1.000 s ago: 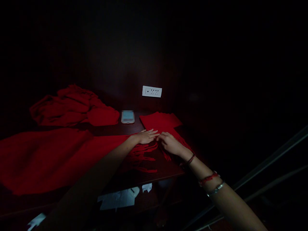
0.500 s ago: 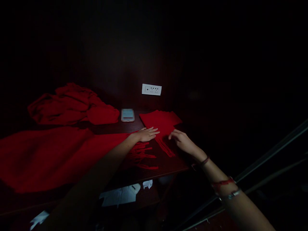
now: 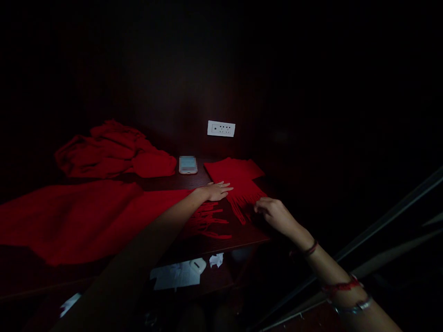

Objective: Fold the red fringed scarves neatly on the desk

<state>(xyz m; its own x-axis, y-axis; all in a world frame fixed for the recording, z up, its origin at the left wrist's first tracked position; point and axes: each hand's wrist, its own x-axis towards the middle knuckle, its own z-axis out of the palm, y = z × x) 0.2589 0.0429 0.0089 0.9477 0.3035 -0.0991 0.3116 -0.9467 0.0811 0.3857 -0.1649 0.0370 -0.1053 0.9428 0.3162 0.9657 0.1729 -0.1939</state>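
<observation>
A long red fringed scarf (image 3: 79, 216) lies spread over a dark wooden table (image 3: 238, 237). My left hand (image 3: 216, 190) rests flat on it near its fringed end, fingers stretched out. A folded red scarf (image 3: 232, 174) lies just beyond, its fringe (image 3: 244, 205) hanging toward me. My right hand (image 3: 275, 213) is at the right side of that fringe, fingers curled down onto the strands; what they hold, if anything, is too dim to see.
A heap of crumpled red cloth (image 3: 114, 150) sits at the back left. A phone (image 3: 188, 164) lies by the wall under a white socket plate (image 3: 221, 128). White papers (image 3: 178, 274) lie below the table's front edge. Metal rails (image 3: 380, 221) slant at the right.
My right hand has moved right and toward me, away from the left hand, along the folded scarf's fringe. The left hand has stayed flat in place.
</observation>
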